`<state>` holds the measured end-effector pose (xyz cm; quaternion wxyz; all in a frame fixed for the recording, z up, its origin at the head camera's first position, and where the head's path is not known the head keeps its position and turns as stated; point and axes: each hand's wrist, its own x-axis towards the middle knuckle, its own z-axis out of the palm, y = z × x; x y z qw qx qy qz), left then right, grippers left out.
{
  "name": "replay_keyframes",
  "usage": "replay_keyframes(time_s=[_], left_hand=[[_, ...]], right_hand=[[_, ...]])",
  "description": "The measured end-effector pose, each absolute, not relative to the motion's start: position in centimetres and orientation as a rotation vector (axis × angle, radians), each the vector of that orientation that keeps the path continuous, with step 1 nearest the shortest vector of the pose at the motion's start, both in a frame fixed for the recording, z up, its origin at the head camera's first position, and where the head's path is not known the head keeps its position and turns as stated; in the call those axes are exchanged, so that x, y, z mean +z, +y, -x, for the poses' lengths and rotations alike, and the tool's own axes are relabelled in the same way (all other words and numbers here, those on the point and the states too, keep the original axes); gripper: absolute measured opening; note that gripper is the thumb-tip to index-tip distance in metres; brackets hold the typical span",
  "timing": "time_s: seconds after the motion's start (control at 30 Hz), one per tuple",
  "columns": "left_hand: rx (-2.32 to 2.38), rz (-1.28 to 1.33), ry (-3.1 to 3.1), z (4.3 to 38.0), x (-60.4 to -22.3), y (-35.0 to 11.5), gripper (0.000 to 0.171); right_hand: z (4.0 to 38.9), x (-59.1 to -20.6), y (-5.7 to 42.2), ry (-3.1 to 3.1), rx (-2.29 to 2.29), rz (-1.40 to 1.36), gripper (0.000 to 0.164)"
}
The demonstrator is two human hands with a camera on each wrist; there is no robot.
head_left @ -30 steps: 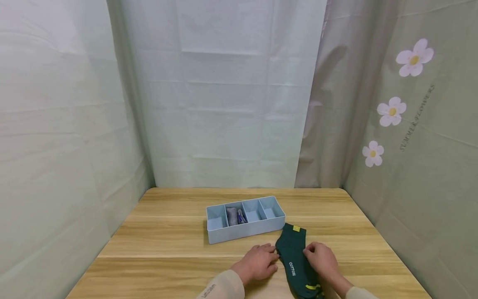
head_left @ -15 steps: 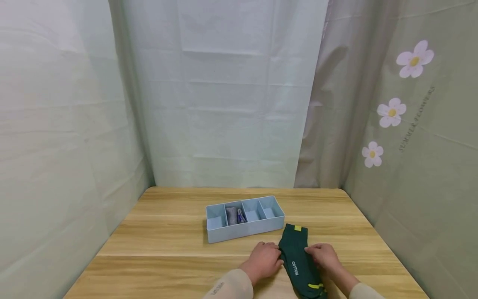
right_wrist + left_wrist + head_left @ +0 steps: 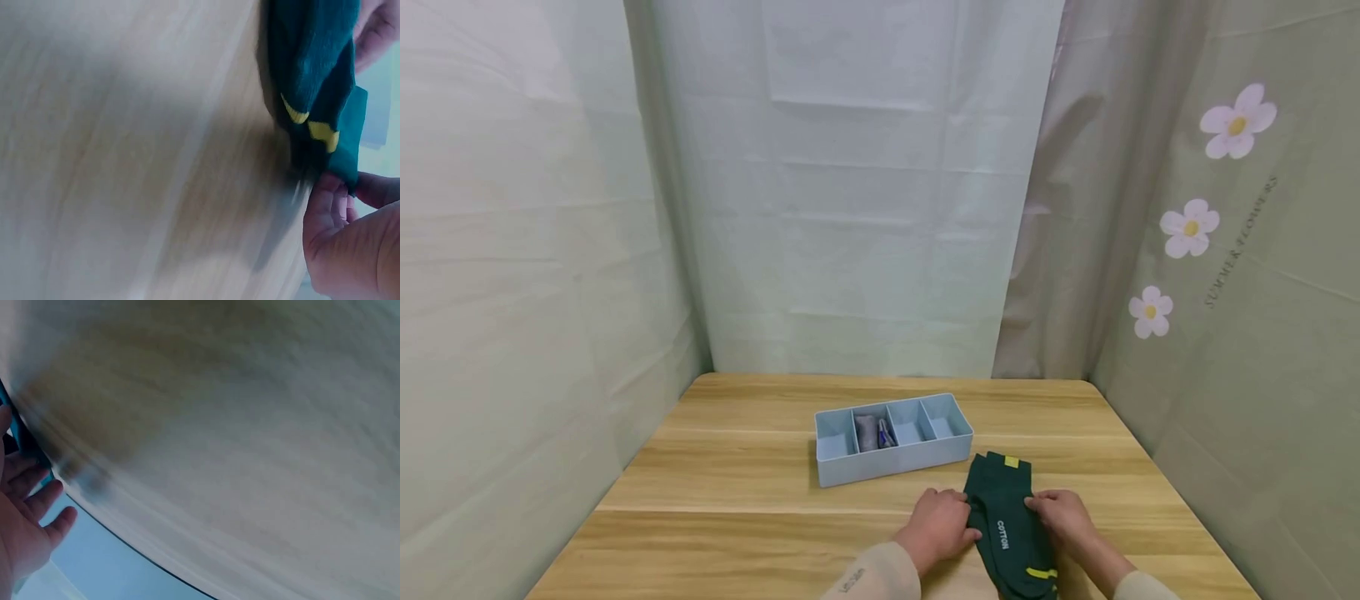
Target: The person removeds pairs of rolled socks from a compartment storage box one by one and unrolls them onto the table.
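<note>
A pair of dark green socks (image 3: 1009, 492), one laid over the other, lies lengthwise at the table's front. The upper sock bears a yellow tab near its cuff, the word COTTON and a yellow stripe toward the toe. My left hand (image 3: 936, 525) pinches the left edge; in the left wrist view the lower fingers of that hand (image 3: 37, 506) spread beside the fabric. On the opposite edge, my right hand (image 3: 1063, 518) pinches the fabric between thumb and fingers. The right wrist view shows this hand (image 3: 350, 231) gripping a flap of the socks (image 3: 315, 75).
Behind the socks stands a light blue divided box (image 3: 895, 464). One middle compartment holds a rolled grey item (image 3: 866, 433) and a smaller dark blue and grey one (image 3: 885, 433). Pale curtains (image 3: 850, 208) enclose the wooden table (image 3: 715, 483) at the back and sides.
Both hands have shifted slightly right with the socks. The two cuffs now show a little offset, the lower one peeking out at the left. The box stays put.
</note>
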<state>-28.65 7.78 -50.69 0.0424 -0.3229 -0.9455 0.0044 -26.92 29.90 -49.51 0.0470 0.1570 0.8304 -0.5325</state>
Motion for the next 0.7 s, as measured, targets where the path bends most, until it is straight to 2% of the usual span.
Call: replay_keyframes(time_s=[0.7], left_hand=[[-0.028,0.922,-2.989,28.3,-50.3,8.4,0.044]], right_hand=[[26.5,-49.3,36.9,2.559,-1.475,-0.505,0.042]])
